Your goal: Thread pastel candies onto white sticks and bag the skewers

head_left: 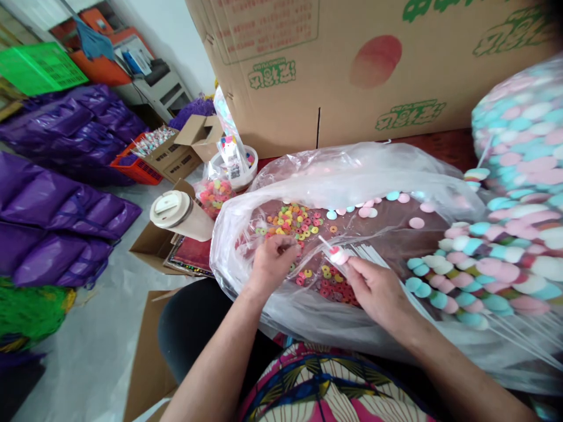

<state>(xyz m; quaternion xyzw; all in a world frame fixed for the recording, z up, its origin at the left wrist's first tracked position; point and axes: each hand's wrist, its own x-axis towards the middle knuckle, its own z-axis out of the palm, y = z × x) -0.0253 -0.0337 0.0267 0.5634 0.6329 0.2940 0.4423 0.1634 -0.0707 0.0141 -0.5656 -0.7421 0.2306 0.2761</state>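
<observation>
My right hand [377, 288] pinches a candy skewer [338, 254], a pale stick with a white marshmallow and a red ring threaded near its tip. The bare tip points up and left. My left hand [273, 262] hovers just left of the skewer, over the ring candies, with thumb and fingers curled together. What they hold, if anything, is too small to make out. Yellow, orange and green ring candies [290, 220] lie beyond the left hand, and red ones [336, 290] lie between the hands. Loose white sticks [367, 253] rest beside my right hand.
Clear plastic sheeting [237, 205] surrounds the work surface. Finished marshmallow skewers [488, 264] pile up at right, before a big bag of marshmallows [523, 129]. A large carton [343, 70] stands behind. At left are a lidded cup [180, 214] and a bag of ring candies [214, 193].
</observation>
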